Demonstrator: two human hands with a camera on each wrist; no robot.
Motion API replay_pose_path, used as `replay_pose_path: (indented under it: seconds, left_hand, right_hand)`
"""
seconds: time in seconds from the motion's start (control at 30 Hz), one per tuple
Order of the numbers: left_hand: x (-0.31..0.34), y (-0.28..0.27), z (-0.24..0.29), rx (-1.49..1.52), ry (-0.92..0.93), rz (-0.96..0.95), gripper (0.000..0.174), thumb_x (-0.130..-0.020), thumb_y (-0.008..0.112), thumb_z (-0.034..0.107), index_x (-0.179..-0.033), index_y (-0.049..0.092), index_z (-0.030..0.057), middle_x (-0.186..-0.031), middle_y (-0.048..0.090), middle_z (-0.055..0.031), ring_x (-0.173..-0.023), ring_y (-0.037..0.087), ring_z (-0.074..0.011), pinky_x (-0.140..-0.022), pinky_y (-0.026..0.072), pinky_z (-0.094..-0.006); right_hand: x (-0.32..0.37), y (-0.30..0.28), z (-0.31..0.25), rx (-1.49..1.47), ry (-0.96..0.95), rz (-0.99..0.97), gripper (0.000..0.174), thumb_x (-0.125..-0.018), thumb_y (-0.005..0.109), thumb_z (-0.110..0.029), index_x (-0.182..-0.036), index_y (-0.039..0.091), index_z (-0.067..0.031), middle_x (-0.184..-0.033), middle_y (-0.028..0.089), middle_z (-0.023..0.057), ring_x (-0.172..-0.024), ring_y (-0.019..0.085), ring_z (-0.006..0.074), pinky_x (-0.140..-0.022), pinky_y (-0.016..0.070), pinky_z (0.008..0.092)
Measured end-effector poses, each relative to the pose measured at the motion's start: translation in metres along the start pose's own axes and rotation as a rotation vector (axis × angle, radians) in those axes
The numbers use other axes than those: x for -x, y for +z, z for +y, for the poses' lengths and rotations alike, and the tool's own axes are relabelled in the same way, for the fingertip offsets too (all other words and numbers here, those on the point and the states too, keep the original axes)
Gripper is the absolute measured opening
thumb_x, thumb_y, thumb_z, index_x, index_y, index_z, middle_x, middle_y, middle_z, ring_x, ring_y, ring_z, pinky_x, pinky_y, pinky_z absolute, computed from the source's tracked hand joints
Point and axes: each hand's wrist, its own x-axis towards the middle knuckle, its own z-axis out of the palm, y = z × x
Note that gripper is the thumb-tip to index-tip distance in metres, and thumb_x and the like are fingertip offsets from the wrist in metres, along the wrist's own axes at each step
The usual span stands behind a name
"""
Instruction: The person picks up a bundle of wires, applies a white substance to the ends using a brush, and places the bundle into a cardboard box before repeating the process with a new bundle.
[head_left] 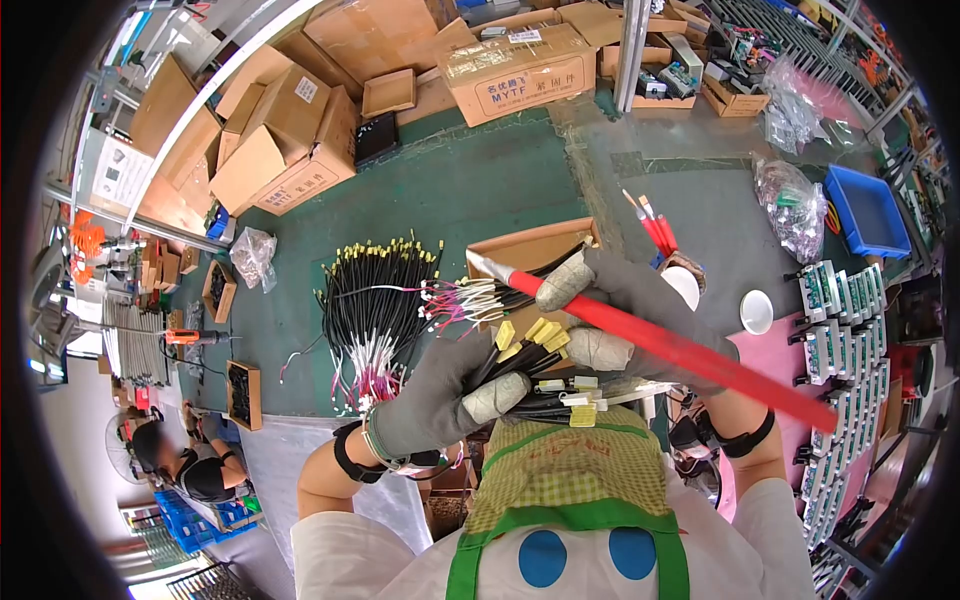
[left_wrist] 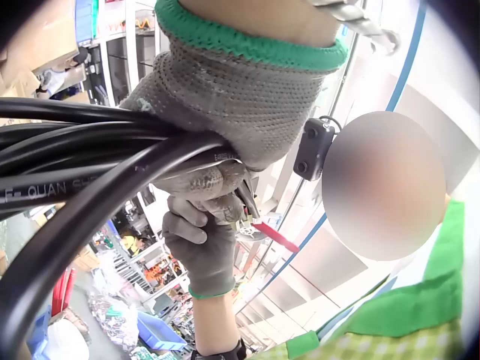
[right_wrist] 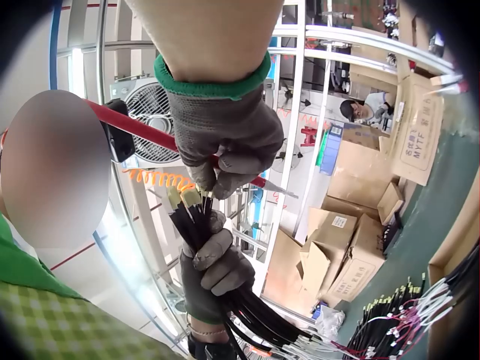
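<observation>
- The bundle of black cables is up in front of the person's chest, above the table, with its yellow ends gathered towards the right hand.
- The left hand has its gloved fingers curled round the bundle.
- The right hand has its fingers bent round the red brush, with its fingertips close together at the cable ends; whether they also pinch a single cable, I cannot tell.
- The brush's bristles point away from the yellow ends, so brushing does not look under way; sorting or lining up the ends seems the step in hand.
- Whether any end in the bundle has already been coated is too small to tell, so I would call this bundle part-way at most.
- Just beside the left hand, a large pile of cables lies on the table, also with yellow ends; it may be finished or waiting, the pictures do not settle which.
- Beyond the hands is an open cardboard box, with cables across it.
- Farther right are spare brushes and a white cup, contents unclear.
</observation>
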Motion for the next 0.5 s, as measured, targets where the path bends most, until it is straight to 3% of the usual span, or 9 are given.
replay_pose_path:
  seconds: [0.13,0.2,0.3,0.37,0.4,0.47,0.5]
  left_hand:
    - [-0.002,-0.004,-0.005,-0.129,0.015,-0.026,0.039,-0.086,0.054,0.028,-0.109,0.049,-0.0022,-0.063,0.050,-0.0040,-0.053,0.046,-0.0085,-0.049,0.0370,-0.0245]
    - [-0.002,-0.005,-0.012,-0.051,-0.050,-0.031,0.040,-0.086,0.054,0.030,-0.109,0.050,-0.0020,-0.063,0.050,-0.0034,-0.053,0.045,-0.0085,-0.049,0.0366,-0.0244]
    - [-0.002,-0.005,-0.005,0.049,-0.128,-0.016,0.040,-0.085,0.054,0.032,-0.107,0.052,-0.0021,-0.064,0.050,-0.0021,-0.054,0.045,-0.0083,-0.049,0.0358,-0.0240]
    - [-0.001,-0.007,-0.001,0.078,-0.146,-0.001,0.040,-0.085,0.054,0.032,-0.106,0.052,-0.0021,-0.064,0.050,-0.0013,-0.055,0.044,-0.0078,-0.049,0.0354,-0.0236]
    - [0.001,-0.009,-0.002,0.077,-0.141,0.003,0.040,-0.085,0.054,0.032,-0.106,0.052,-0.0020,-0.064,0.050,-0.0009,-0.055,0.044,-0.0075,-0.050,0.0351,-0.0233]
    - [0.002,-0.012,-0.001,0.105,-0.158,0.003,0.039,-0.085,0.054,0.032,-0.106,0.053,-0.0019,-0.064,0.050,-0.0003,-0.056,0.044,-0.0067,-0.050,0.0350,-0.0228]
    - [0.003,-0.013,0.002,0.135,-0.181,-0.003,0.039,-0.085,0.054,0.031,-0.106,0.053,-0.0018,-0.064,0.050,-0.0001,-0.057,0.044,-0.0063,-0.050,0.0351,-0.0224]
  right_hand:
    - [0.001,0.001,0.005,0.094,-0.021,0.072,0.023,-0.079,0.054,-0.009,-0.100,0.048,-0.0041,-0.080,0.054,0.0019,-0.067,0.050,0.0053,-0.061,0.0394,0.0190]
    - [0.004,-0.001,0.004,0.242,-0.061,0.093,0.023,-0.078,0.053,-0.010,-0.100,0.049,-0.0041,-0.079,0.055,0.0021,-0.066,0.052,0.0064,-0.061,0.0404,0.0198]
    - [0.014,-0.004,0.001,0.208,-0.158,0.259,0.023,-0.081,0.053,-0.013,-0.102,0.049,-0.0039,-0.076,0.056,0.0026,-0.065,0.053,0.0071,-0.060,0.0410,0.0198]
    - [0.030,-0.015,-0.002,0.105,-0.228,0.484,0.029,-0.087,0.051,-0.030,-0.103,0.049,-0.0061,-0.064,0.050,0.0002,-0.048,0.042,0.0062,-0.042,0.0316,0.0203]
    - [0.041,-0.023,-0.005,0.154,-0.253,0.597,0.037,-0.089,0.046,-0.039,-0.106,0.048,-0.0060,-0.060,0.050,0.0019,-0.045,0.041,0.0069,-0.040,0.0293,0.0197]
    - [0.061,-0.038,-0.003,0.197,-0.475,0.686,0.040,-0.089,0.044,-0.040,-0.107,0.048,-0.0048,-0.057,0.046,0.0026,-0.040,0.033,0.0079,-0.037,0.0263,0.0201]
    - [0.067,-0.043,-0.003,0.176,-0.583,0.608,0.039,-0.088,0.046,-0.038,-0.103,0.049,-0.0025,-0.057,0.045,0.0030,-0.039,0.031,0.0085,-0.037,0.0264,0.0206]
